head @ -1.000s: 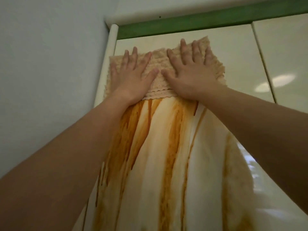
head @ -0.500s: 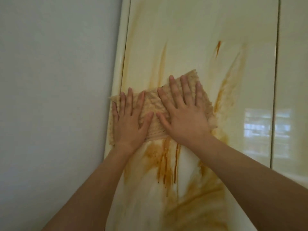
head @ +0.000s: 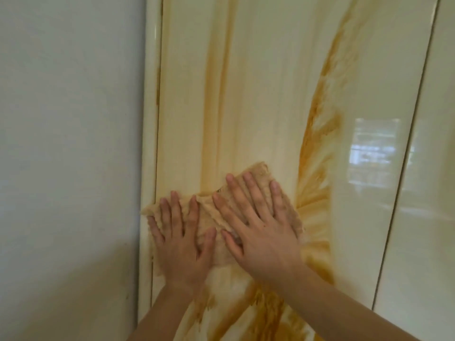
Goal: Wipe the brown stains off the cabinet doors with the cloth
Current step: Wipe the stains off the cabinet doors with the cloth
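A glossy cream cabinet door (head: 258,82) fills the middle of the head view. Pale smeared brown streaks run down it, and a darker brown stain (head: 317,153) curves along its right half and spreads below my arms. A beige textured cloth (head: 209,217), soiled brown, lies flat against the door. My left hand (head: 181,239) presses the cloth's left part with fingers spread. My right hand (head: 261,225) presses its right part, also flat with fingers apart. The two hands sit side by side, thumbs nearly touching.
A plain pale wall (head: 69,156) meets the cabinet's rounded left edge (head: 150,119). A second cabinet door (head: 428,193) adjoins on the right, past a narrow vertical gap, with a window reflection nearby on the glossy surface.
Both hands have slid the cloth down the door from its top edge near the green trim. The streaks above the cloth are now paler and smeared.
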### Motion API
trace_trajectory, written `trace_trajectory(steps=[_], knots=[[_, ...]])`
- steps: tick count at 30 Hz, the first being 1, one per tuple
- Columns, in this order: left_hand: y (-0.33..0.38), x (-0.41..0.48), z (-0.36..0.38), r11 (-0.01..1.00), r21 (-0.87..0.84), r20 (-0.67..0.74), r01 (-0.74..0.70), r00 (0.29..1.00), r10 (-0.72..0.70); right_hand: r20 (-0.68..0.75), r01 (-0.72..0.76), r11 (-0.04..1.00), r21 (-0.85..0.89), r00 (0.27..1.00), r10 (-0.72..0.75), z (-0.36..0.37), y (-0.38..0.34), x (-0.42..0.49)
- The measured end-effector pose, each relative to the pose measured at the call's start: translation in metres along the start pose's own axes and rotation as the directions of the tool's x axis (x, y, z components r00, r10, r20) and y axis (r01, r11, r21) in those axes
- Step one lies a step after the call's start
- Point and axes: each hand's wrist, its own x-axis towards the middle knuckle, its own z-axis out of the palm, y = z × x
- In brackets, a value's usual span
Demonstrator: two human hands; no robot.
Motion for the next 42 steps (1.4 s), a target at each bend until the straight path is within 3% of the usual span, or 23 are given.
trace_trajectory(steps=[9,13,19,31,37,42], knots=[[0.044,-0.098,0.019,0.991,0.058,0.134,-0.118,0.985,0.109,0.027,0.016,0.999,-0.048,1.0,-0.015,0.014,0.007,-0.115],[0.077,-0.069,0.011,0.981,0.038,0.176,-0.191,0.968,0.182,-0.008,-0.026,0.991,-0.133,1.0,0.026,0.001,0.05,-0.118],[0.117,0.097,-0.02,0.954,0.085,0.066,-0.286,0.957,0.281,-0.165,-0.23,0.957,-0.177,0.966,0.201,-0.049,0.13,-0.012],[0.185,0.401,-0.092,0.93,0.057,-0.019,-0.363,0.931,0.365,-0.237,-0.454,0.881,-0.137,0.878,0.415,-0.16,0.269,0.214],[0.16,0.474,-0.111,0.946,0.021,-0.057,-0.323,0.945,0.323,-0.238,-0.468,0.876,-0.12,0.87,0.432,-0.182,0.274,0.307],[0.098,0.447,-0.101,0.973,0.001,-0.11,-0.229,0.968,0.228,-0.222,-0.365,0.919,-0.146,0.918,0.329,-0.161,0.222,0.328]])
